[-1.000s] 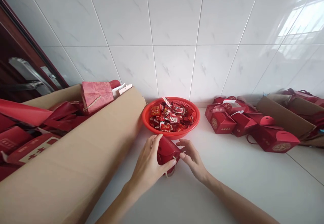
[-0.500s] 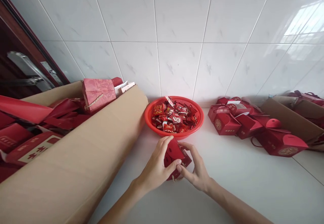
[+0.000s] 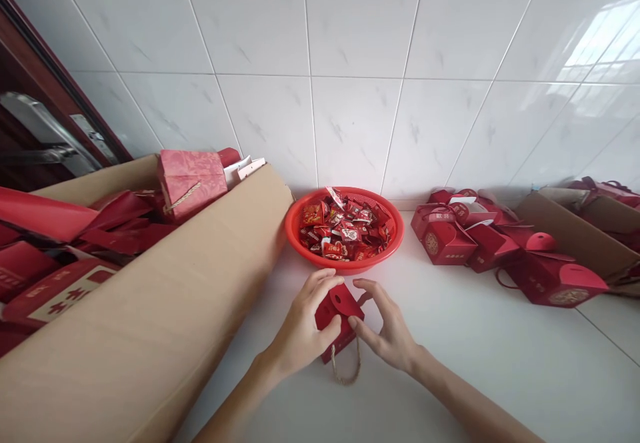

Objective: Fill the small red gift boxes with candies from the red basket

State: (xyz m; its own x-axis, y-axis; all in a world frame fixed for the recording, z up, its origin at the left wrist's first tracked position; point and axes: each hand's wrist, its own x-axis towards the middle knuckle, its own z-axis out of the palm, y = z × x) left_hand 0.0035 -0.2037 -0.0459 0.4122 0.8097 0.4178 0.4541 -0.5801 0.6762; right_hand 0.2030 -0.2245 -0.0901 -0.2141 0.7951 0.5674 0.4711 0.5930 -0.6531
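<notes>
A small red gift box [image 3: 340, 306] of folded card sits on the white table top in front of the basket. Its top flaps, with round holes in them, lie folded over one another. A twisted rope handle [image 3: 347, 379] hangs in a loop off its near side. My left hand [image 3: 305, 323] curves round the box's left side, thumb at the front and fingers towards the back. On the right, my right hand [image 3: 387, 326] holds the box's right edge, its thumb at the near corner and its index finger arched at the far one.
Behind the hands stands a red plastic basket [image 3: 345, 269] of wrapped sweets [image 3: 347, 233]. A long cardboard carton [image 3: 210, 283] with red boxes fills the left. Several folded red boxes [image 3: 450, 243] stand on the right, beside another carton [image 3: 565, 233]. A tiled wall [image 3: 355, 129] rises behind.
My thumbs have moved apart from each other. The gift box has turned a little, and its rope handle now hangs out towards me. The view has shifted slightly.
</notes>
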